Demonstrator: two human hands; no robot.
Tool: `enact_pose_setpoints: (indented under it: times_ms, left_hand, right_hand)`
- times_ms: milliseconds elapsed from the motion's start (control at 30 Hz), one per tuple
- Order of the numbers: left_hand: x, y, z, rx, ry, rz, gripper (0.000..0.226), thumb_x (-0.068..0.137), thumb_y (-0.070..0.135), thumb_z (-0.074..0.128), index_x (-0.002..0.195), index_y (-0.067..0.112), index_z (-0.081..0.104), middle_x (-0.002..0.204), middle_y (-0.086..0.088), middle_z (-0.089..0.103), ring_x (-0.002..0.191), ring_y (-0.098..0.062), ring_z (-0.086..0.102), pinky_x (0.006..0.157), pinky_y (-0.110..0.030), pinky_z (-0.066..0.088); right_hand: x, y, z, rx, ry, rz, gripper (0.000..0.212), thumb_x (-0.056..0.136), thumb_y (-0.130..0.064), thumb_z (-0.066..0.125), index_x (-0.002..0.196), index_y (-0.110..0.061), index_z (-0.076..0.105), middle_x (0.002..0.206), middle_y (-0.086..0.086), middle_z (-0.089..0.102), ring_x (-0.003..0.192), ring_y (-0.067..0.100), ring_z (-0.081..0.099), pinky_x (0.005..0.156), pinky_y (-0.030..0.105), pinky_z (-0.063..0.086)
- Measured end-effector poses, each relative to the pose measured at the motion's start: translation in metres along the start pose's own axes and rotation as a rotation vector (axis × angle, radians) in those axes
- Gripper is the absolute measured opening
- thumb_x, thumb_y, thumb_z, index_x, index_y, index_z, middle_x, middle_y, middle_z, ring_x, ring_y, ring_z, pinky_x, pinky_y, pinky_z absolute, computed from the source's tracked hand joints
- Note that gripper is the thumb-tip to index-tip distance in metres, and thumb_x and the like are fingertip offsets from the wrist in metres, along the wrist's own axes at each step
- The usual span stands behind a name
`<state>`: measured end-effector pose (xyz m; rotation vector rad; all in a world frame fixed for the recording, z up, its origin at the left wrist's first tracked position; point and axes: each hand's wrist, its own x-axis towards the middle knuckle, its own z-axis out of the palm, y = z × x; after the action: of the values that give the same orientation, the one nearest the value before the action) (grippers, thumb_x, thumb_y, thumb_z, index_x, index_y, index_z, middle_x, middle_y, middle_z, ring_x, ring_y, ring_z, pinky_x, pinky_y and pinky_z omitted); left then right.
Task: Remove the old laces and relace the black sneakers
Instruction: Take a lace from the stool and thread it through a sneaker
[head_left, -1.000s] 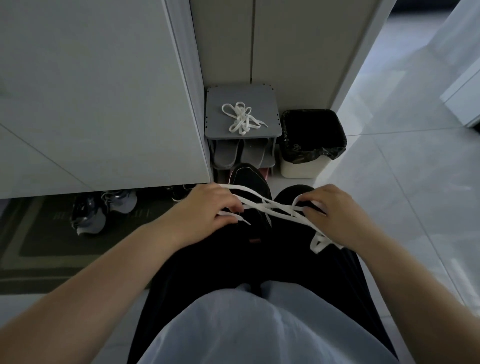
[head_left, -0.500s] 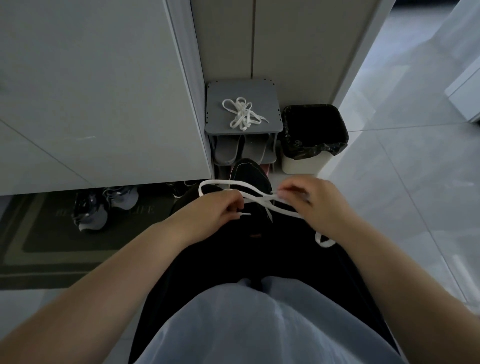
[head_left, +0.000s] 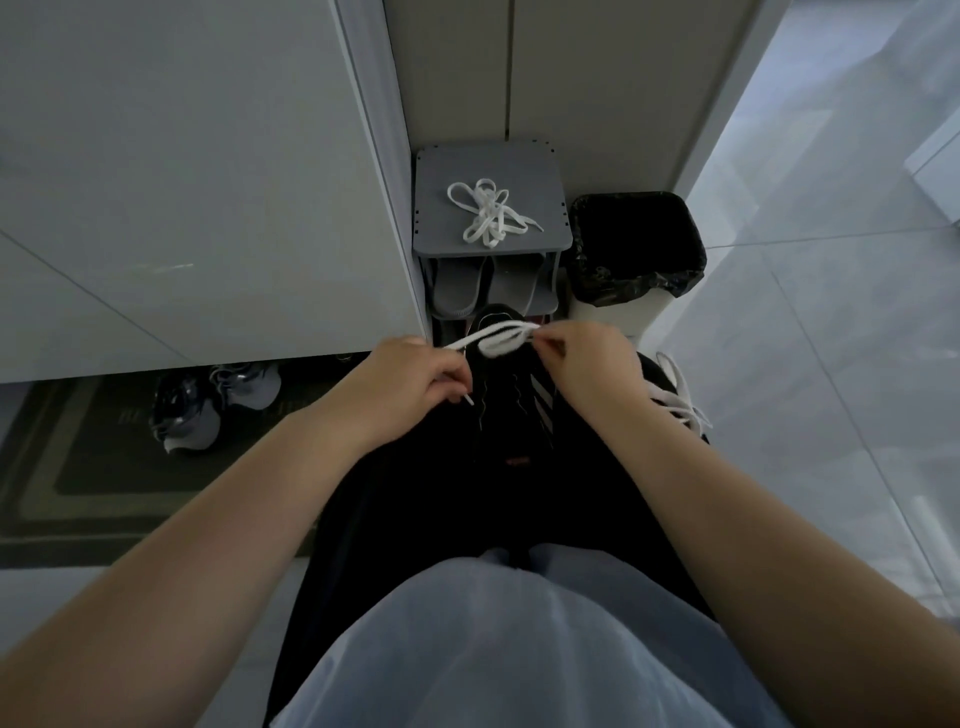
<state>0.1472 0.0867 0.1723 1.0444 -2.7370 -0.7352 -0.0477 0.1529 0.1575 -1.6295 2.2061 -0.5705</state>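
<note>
A black sneaker (head_left: 511, 395) with white side stripes lies on my lap, toe pointing away, its eyelets bare. Over its toe I hold a bunched white lace (head_left: 501, 340). My left hand (head_left: 415, 384) grips one end, the tip sticking out below my fingers. My right hand (head_left: 592, 369) pinches the gathered loops. A second black sneaker (head_left: 675, 400) with white laces still in it sits by my right wrist, mostly hidden. Another loose white lace (head_left: 488, 213) lies in a heap on the grey stool (head_left: 545, 234).
The stool stands against the wall with grey slippers (head_left: 483, 286) on its lower shelf. A bin with a black liner (head_left: 636, 244) is to its right. Grey trainers (head_left: 208, 400) rest on a dark mat (head_left: 78, 467) at the left. Pale tiled floor (head_left: 831, 312) lies to the right.
The lace was stretched wide between my hands a second ago. My hands have moved forward and closer together, gathering it into a small bundle over the toe. The second sneaker now shows at right.
</note>
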Motion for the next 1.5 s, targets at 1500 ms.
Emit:
enact_pose_setpoints:
  times_ms: [1500]
  left_hand:
    - [0.0,0.024,0.047,0.131,0.132,-0.227,0.045,0.087,0.048,0.052,0.126,0.026,0.056,0.12,0.006,0.053,0.121,-0.018,0.038,0.1,-0.032,0.02]
  right_hand:
    - [-0.017,-0.003,0.007,0.056,-0.116,0.029,0.026,0.076,-0.019,0.063,0.102,-0.017,0.068,0.098,0.002,0.068,0.092,0.021,0.061,0.076,0.03,0.049]
